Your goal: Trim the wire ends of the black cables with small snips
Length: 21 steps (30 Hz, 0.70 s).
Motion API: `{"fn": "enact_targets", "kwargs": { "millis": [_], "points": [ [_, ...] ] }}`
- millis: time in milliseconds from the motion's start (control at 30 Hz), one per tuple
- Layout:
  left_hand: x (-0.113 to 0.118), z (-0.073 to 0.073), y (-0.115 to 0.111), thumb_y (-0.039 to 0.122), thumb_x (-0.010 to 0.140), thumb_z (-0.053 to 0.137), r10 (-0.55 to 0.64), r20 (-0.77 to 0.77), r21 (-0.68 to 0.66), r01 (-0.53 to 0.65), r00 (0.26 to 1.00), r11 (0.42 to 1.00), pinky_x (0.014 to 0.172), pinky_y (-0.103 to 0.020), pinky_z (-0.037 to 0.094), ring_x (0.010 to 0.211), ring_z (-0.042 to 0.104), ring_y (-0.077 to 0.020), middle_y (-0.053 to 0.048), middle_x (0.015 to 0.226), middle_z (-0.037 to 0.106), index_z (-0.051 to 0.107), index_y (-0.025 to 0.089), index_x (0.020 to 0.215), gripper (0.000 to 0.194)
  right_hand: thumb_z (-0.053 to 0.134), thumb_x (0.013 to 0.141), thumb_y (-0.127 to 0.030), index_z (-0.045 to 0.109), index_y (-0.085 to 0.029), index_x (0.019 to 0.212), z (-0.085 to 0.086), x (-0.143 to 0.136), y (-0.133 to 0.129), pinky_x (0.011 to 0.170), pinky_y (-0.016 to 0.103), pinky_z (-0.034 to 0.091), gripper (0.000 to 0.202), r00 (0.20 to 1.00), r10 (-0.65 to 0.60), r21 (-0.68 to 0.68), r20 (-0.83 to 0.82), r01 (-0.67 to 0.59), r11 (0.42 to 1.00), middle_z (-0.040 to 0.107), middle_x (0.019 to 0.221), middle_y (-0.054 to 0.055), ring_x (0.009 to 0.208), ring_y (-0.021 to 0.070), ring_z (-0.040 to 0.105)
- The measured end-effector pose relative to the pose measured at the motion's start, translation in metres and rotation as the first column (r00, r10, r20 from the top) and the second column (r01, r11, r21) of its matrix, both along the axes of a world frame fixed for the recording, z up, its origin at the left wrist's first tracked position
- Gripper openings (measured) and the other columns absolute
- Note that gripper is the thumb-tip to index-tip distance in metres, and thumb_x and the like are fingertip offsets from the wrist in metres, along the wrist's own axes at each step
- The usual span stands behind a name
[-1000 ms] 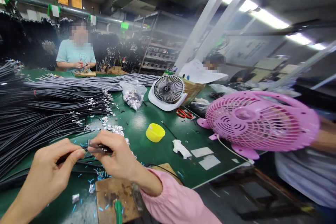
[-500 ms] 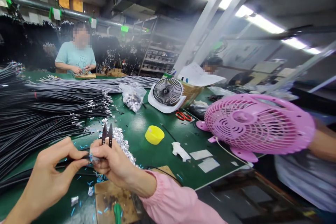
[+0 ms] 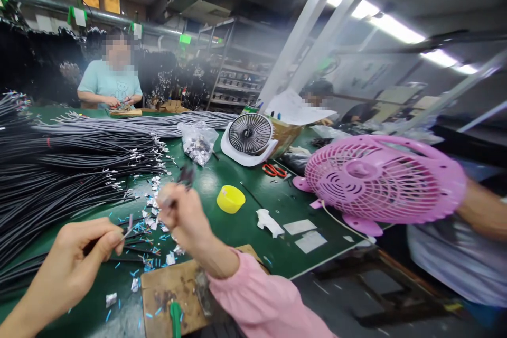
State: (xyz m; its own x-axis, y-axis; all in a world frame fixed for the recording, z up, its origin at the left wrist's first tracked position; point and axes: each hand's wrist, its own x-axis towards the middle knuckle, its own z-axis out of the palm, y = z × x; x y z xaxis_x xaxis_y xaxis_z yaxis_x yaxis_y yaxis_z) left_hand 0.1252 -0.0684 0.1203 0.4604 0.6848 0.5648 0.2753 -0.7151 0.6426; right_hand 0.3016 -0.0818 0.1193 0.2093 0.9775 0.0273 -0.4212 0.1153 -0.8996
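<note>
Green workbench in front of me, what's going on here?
The person's left hand pinches a cable end, which juts out. The right hand, raised and apart from it, holds dark snips, blurred. Foil scraps and blue bits litter the green workbench around a wooden block, with black cables bundled at left. A co-worker is across the bench.

A thin cable end (image 3: 130,227) points upward, left of what seem blurred dark snips (image 3: 187,175).
</note>
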Motion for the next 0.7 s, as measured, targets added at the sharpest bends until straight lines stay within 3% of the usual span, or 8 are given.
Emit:
{"fn": "enact_targets", "kwargs": {
  "millis": [67,100,200,300,367,533,633,700],
  "points": [
    [-0.003,0.000,0.000,0.041,0.093,0.054,0.011,0.006,-0.028,-0.010,1.000,1.000,0.033,-0.020,0.037,0.035,0.048,-0.0119,0.003,0.041,0.054,0.059,0.025,0.049,0.048,0.063,0.061,-0.043,0.037,-0.024,0.051,0.000,0.006,0.003,0.039,0.019,0.019,0.034,0.986,-0.166,0.026,0.025,0.166,0.986,0.034,0.045,-0.010,0.041,0.0040,0.019],
    [-0.003,-0.001,-0.001,0.043,0.093,0.053,0.018,0.008,-0.034,-0.018,1.000,0.999,0.033,-0.020,0.036,0.034,0.048,-0.0119,0.003,0.041,0.054,0.059,0.025,0.048,0.049,0.066,0.063,-0.045,0.039,-0.024,0.052,-0.001,0.008,0.003,0.039,0.020,0.019,0.036,0.986,-0.160,0.031,0.054,0.158,0.987,0.034,0.044,-0.010,0.041,0.0043,0.020],
    [-0.002,-0.002,-0.002,0.045,0.092,0.053,0.043,-0.015,-0.036,-0.044,0.999,0.998,0.034,-0.020,0.038,0.035,0.049,-0.0122,0.003,0.042,0.054,0.060,0.025,0.049,0.048,0.073,0.071,-0.052,0.045,-0.022,0.050,-0.004,0.006,-0.003,0.044,0.023,0.027,0.047,0.921,0.006,0.169,0.388,-0.078,0.982,0.039,0.046,-0.006,0.045,0.0075,0.032],
    [0.002,-0.003,-0.003,0.041,0.090,0.053,0.049,-0.052,-0.036,-0.050,0.997,0.998,0.034,-0.019,0.038,0.034,0.049,-0.0121,0.004,0.041,0.053,0.062,0.024,0.049,0.045,0.070,0.082,-0.050,0.051,-0.021,0.053,-0.007,0.001,-0.010,0.053,0.026,0.035,0.046,0.788,-0.002,0.341,0.616,-0.264,0.902,0.047,0.054,-0.003,0.053,0.0100,0.040],
    [0.004,-0.002,-0.004,0.037,0.088,0.056,0.044,-0.036,-0.009,-0.044,0.998,0.999,0.034,-0.018,0.039,0.035,0.051,-0.0115,0.005,0.042,0.056,0.064,0.025,0.051,0.039,0.065,0.085,-0.045,0.049,-0.021,0.054,-0.010,-0.001,-0.013,0.053,0.027,0.035,0.042,0.804,-0.003,0.340,0.595,-0.249,0.907,0.044,0.053,-0.004,0.052,0.0106,0.039],
    [0.007,-0.003,-0.006,0.029,0.085,0.064,0.073,0.053,0.109,-0.079,0.996,0.991,0.039,-0.016,0.044,0.040,0.056,-0.0098,0.007,0.052,0.065,0.072,0.027,0.063,0.024,0.067,0.077,-0.043,0.041,-0.023,0.052,-0.014,-0.005,-0.013,0.046,0.024,0.025,0.040,0.933,0.230,0.063,0.276,-0.257,0.964,0.036,0.047,-0.008,0.045,0.0075,0.029],
    [0.009,-0.009,-0.008,0.028,0.087,0.066,0.110,0.087,0.193,-0.125,0.990,0.973,0.040,-0.015,0.042,0.041,0.054,-0.0079,0.008,0.054,0.064,0.072,0.027,0.069,0.020,0.067,0.072,-0.043,0.045,-0.023,0.054,-0.013,-0.009,-0.014,0.045,0.023,0.023,0.035,0.965,0.203,-0.025,0.168,-0.201,0.979,0.036,0.047,-0.009,0.044,0.0069,0.028],
    [0.010,-0.014,-0.010,0.029,0.088,0.067,0.157,0.107,0.256,-0.179,0.982,0.950,0.042,-0.015,0.042,0.042,0.055,-0.0070,0.008,0.058,0.066,0.072,0.027,0.074,0.015,0.063,0.074,-0.042,0.044,-0.023,0.054,-0.011,-0.009,-0.016,0.045,0.024,0.024,0.033,0.964,0.157,-0.026,0.213,-0.155,0.988,0.035,0.047,-0.009,0.043,0.0071,0.028]
  ]
}}
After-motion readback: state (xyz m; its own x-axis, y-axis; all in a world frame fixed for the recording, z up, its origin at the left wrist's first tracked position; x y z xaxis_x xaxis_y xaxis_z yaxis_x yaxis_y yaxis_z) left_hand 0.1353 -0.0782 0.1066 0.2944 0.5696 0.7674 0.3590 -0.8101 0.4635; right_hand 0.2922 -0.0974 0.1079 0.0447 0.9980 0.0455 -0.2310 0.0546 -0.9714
